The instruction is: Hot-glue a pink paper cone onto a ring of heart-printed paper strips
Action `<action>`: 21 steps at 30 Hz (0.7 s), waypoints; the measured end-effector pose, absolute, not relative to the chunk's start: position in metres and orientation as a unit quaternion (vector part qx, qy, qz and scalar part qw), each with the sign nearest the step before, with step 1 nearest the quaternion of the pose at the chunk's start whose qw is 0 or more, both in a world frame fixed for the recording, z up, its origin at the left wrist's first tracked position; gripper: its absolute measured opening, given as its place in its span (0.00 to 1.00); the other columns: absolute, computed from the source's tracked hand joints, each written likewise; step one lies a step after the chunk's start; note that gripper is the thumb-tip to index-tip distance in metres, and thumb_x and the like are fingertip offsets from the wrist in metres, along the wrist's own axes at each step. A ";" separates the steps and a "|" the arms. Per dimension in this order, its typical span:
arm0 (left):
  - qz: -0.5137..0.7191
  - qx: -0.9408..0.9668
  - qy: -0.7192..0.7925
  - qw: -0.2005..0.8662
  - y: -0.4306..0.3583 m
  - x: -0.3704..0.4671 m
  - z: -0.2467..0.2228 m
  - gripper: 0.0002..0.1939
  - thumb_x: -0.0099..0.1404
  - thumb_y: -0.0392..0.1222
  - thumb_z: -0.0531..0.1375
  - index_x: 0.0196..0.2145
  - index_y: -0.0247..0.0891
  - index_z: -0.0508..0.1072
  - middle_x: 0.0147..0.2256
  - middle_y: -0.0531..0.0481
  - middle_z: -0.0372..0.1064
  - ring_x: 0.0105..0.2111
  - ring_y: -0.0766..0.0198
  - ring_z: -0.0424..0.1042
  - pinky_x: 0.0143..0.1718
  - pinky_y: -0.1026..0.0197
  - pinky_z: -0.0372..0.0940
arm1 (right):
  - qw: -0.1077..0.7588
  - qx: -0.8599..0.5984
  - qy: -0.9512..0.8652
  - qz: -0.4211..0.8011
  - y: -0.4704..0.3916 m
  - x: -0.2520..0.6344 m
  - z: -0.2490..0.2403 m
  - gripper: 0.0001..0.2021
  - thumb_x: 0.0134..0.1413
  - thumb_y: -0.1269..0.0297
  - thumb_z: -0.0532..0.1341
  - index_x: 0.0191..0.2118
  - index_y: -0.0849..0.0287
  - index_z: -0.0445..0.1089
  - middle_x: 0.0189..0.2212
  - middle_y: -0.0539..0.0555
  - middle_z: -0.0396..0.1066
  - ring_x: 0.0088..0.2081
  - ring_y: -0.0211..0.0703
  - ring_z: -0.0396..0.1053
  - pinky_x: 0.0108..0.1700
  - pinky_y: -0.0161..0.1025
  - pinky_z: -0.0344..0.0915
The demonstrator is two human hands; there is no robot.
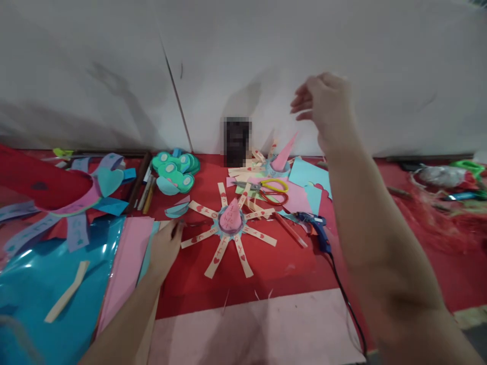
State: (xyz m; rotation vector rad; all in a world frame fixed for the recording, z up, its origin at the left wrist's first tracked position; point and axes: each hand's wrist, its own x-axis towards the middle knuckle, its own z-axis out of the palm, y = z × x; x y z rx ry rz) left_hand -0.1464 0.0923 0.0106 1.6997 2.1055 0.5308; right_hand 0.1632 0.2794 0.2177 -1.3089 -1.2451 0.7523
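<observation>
A paper craft (230, 220) with a pink cone at its centre and several cream strips around it, marked with red hearts and letters, lies on the red table. My left hand (167, 248) is low at its left, fingers bent towards the table; what they hold, if anything, is hidden. Raised in front of the wall, my right hand (323, 101) has its fingers curled with gaps between them and nothing visible in them. Scissors (266, 188) with yellow and red handles lie behind the craft. A blue glue gun (321, 233) rests at its right.
Green paper shapes (175, 170) and markers (146, 193) are at the back left, near a purple-stripped paper crown (79, 208). A second cone craft (279, 162) stands by the wall (266, 40). Red netting (441, 218) lies at right; the glue gun's cord (346, 299) runs frontward.
</observation>
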 end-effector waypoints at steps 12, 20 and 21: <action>0.364 0.535 0.701 0.298 0.045 -0.094 0.080 0.17 0.63 0.49 0.46 0.28 0.39 0.68 0.24 0.50 0.68 0.26 0.63 0.67 0.32 0.62 0.61 | 0.670 -0.515 -0.354 0.401 0.211 0.158 0.168 0.12 0.55 0.67 0.53 0.22 0.60 0.64 0.15 0.46 0.59 0.16 0.28 0.55 0.16 0.28 0.46; 0.246 0.152 0.426 0.857 0.033 0.053 0.088 0.31 0.62 0.62 0.44 0.42 0.33 0.72 0.45 0.39 0.71 0.49 0.54 0.68 0.54 0.53 0.57 | 0.726 -0.435 -0.171 0.504 0.192 0.130 0.135 0.09 0.50 0.61 0.54 0.25 0.58 0.57 0.13 0.40 0.48 0.13 0.26 0.47 0.15 0.27 0.45; 0.261 0.114 0.395 0.874 0.040 0.061 0.089 0.31 0.63 0.60 0.43 0.43 0.32 0.71 0.45 0.39 0.71 0.49 0.55 0.68 0.54 0.54 0.58 | 0.727 -0.425 -0.177 0.510 0.189 0.128 0.132 0.09 0.50 0.60 0.55 0.25 0.58 0.56 0.13 0.39 0.47 0.13 0.26 0.47 0.15 0.27 0.45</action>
